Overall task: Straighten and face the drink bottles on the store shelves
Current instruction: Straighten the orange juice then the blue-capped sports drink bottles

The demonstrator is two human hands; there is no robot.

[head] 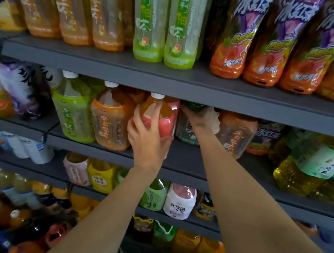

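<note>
Head view, nearest first: the left grip [147,143] clasps a pink-labelled bottle [161,117] with a white cap on the middle shelf [189,158]. Further in, the right grip [200,115] reaches over a dark green bottle [186,128]; its hold cannot be told. Above, purple labels [248,20] read 冰红茶.

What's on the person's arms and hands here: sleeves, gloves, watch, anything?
Nothing worn that shows. Both forearms are bare up to the frame edge, with no sleeve cuffs in view. The left hand and right hand are bare: no gloves, rings, watch or wristband visible. The right hand's fingers are partly hidden behind bottles.
</note>
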